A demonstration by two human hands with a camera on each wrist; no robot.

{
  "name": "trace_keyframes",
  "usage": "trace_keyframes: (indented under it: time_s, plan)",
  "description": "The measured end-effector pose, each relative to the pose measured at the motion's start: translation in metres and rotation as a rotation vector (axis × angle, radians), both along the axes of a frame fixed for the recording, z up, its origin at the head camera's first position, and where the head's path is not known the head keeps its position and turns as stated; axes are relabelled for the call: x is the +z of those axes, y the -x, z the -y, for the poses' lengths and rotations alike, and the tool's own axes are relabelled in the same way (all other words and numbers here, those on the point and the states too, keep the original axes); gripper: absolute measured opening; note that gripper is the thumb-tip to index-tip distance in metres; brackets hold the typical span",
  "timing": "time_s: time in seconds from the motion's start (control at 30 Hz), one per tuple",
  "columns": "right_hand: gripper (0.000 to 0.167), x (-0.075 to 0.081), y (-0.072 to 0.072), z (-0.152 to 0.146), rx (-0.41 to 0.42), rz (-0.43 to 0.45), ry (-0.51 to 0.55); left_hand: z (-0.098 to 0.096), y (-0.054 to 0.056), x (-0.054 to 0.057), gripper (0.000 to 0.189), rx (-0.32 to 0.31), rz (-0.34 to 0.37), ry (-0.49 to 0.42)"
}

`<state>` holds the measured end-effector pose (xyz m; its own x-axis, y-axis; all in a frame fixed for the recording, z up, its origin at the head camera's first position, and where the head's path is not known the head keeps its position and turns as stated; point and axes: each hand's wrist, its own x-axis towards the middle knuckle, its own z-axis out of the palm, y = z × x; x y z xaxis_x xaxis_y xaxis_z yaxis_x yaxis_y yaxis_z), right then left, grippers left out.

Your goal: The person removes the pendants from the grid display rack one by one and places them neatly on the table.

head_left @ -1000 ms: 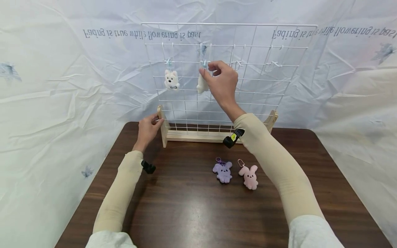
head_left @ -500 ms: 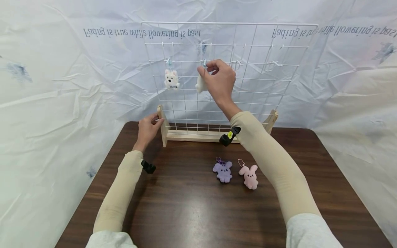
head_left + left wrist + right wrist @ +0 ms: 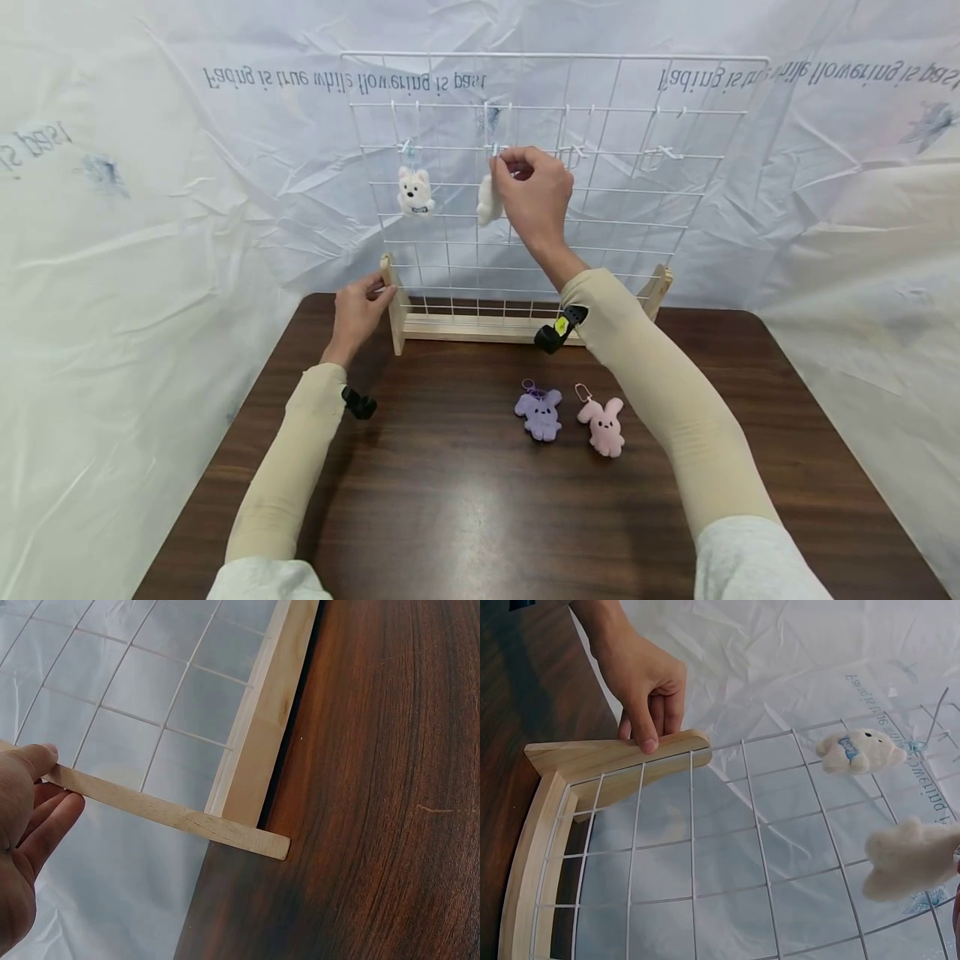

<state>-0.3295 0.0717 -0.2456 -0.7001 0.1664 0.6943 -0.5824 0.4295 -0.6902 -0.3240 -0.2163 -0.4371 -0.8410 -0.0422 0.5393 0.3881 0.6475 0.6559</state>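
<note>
My left hand [image 3: 358, 313] grips the wooden side post [image 3: 150, 804] of a white wire grid rack [image 3: 450, 275], thumb on one face and fingers on the other. Up at the grid, my right hand [image 3: 536, 196] pinches the top of a white plush keychain [image 3: 489, 200] by a hook [image 3: 495, 150]. The hand partly covers this plush; whether its loop is over the hook, I cannot tell. In the right wrist view the same white plush [image 3: 911, 859] shows from behind. To its left, a white dog plush keychain [image 3: 415, 193] hangs from another hook.
On the brown table [image 3: 450, 483] in front of the rack lie a purple bunny keychain [image 3: 540, 417] and a pink bunny keychain [image 3: 604, 429]. Two more hooks, one of them a white hook [image 3: 663, 154], are on the grid's right side. A pale printed cloth [image 3: 187, 167] surrounds the table.
My right hand shifted slightly left, then slightly back right, and its thumb and fingertips have closed together at the plush's top. The left hand stays on the post.
</note>
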Motion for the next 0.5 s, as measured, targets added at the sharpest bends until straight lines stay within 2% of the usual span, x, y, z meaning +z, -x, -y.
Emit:
trace_keyframes:
  time_s: [0.5]
  plan:
    - [0.016, -0.001, 0.0, 0.0, 0.036, -0.035, 0.031, 0.003, 0.014, 0.0, 0.039, -0.018, 0.008, -0.003]
